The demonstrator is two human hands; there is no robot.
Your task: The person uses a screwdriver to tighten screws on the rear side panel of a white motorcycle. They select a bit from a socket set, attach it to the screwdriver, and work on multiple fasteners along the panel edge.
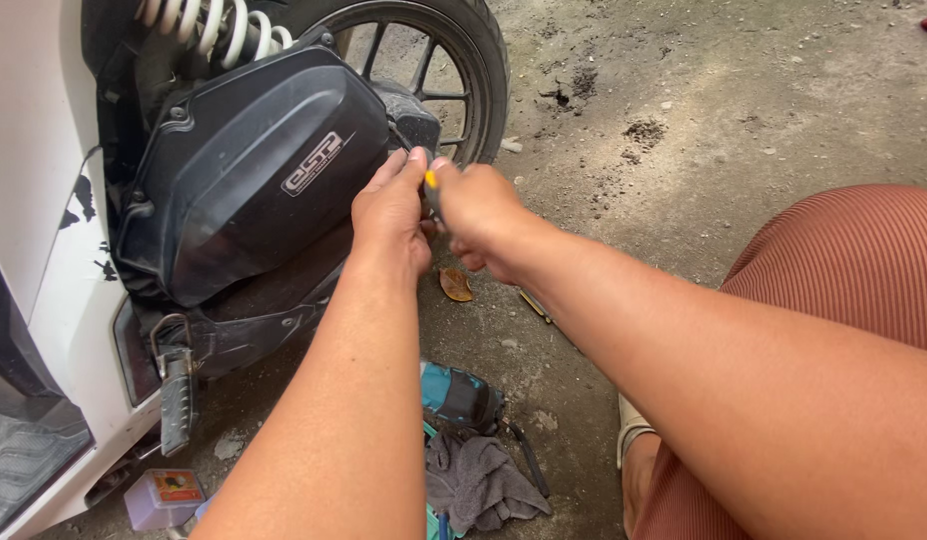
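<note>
Both arms reach forward to the rear edge of the large black plastic engine cover [249, 170] on the white scooter [39, 200], just in front of the black rear wheel [454, 60]. The left hand [392, 215] lies flat-fingered against the cover's far right edge, seemingly to steady it; its fingers are extended, and whether they pinch anything is hidden. The right hand [479, 215] is curled shut around a thin yellow-and-black handled tool [431, 185], held close between the two hands so its tip meets the cover's edge; the tip itself cannot be seen. On the dirt ground [704, 120] near the person lie a teal power tool [459, 395] and a crumpled grey rag [481, 480], touching each other and kept within easy reach. A slim dark tool [529, 458] lies just right of the rag. A folded metal footpeg [176, 385] hangs below the cover at left.
</note>
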